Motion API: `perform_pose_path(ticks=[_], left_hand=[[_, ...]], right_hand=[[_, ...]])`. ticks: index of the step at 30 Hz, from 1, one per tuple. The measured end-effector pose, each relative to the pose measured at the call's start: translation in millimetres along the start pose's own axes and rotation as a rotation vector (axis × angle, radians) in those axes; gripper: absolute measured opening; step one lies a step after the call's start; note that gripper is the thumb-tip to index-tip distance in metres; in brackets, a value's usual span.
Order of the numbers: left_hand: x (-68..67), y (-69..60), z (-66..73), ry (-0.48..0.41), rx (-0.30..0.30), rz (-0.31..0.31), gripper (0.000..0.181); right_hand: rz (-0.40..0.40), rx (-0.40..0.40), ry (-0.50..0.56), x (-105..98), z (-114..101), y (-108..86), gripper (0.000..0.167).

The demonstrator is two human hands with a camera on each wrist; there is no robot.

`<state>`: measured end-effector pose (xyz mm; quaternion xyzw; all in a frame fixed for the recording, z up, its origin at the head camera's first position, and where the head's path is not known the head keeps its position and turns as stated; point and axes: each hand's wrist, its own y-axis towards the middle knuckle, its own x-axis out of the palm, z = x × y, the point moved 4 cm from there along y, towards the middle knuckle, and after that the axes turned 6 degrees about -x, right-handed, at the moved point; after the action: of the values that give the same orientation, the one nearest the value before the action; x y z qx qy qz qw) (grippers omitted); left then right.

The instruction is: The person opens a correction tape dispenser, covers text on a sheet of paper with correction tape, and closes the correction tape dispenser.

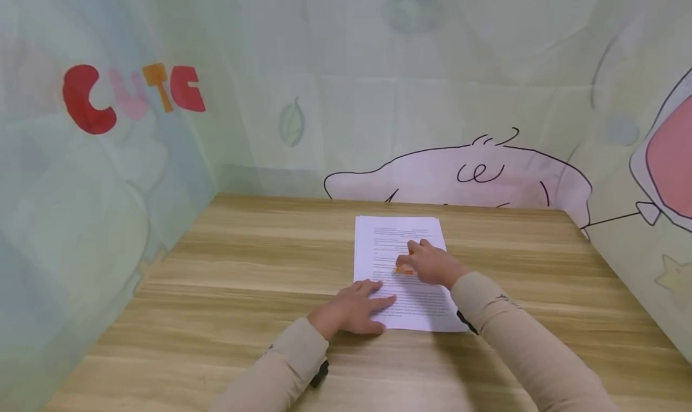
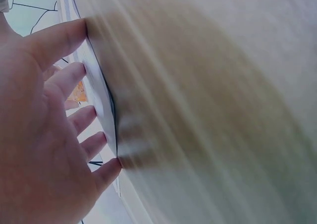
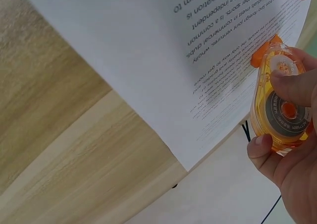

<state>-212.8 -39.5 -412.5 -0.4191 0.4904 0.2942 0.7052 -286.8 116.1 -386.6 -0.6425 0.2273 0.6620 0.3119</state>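
Note:
A stack of printed white paper [image 1: 413, 309] lies on the wooden table. My right hand [image 1: 430, 264] grips an orange correction tape dispenser [image 3: 286, 116] with a clear casing, thumb on its flat side. In the right wrist view the dispenser's orange tip [image 3: 266, 50] is down at the printed lines. In the head view the hand hides most of the dispenser. My left hand [image 1: 357, 308] rests with spread fingers on the lower left edge of the paper. In the left wrist view its fingertips [image 2: 79, 30] touch down along the paper's edge.
The wooden table [image 1: 243, 250] extends around the paper. A printed cloth backdrop [image 1: 254, 99] with cartoon drawings hangs behind the table and along its sides. Dark bands [image 1: 320, 373] show at the sleeve cuffs.

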Motion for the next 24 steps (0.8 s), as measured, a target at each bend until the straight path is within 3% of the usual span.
perform_pose_path(ticks=[6,14,24], left_hand=[[1.0,-1.1,0.9,-0.002,0.01,0.005,0.058],[-2.5,0.0,1.3,-0.046,0.006,0.01,0.058],[-2.9,-0.2,2.1,-0.075,0.0,0.008,0.058]], right_hand=[[0.023,-0.008,0.012,3,4,-4.6,0.041],[0.318,-0.054,0.249,5,26,-15.0,0.04],[0.336,0.033,0.276,1,48,-38.7,0.04]])
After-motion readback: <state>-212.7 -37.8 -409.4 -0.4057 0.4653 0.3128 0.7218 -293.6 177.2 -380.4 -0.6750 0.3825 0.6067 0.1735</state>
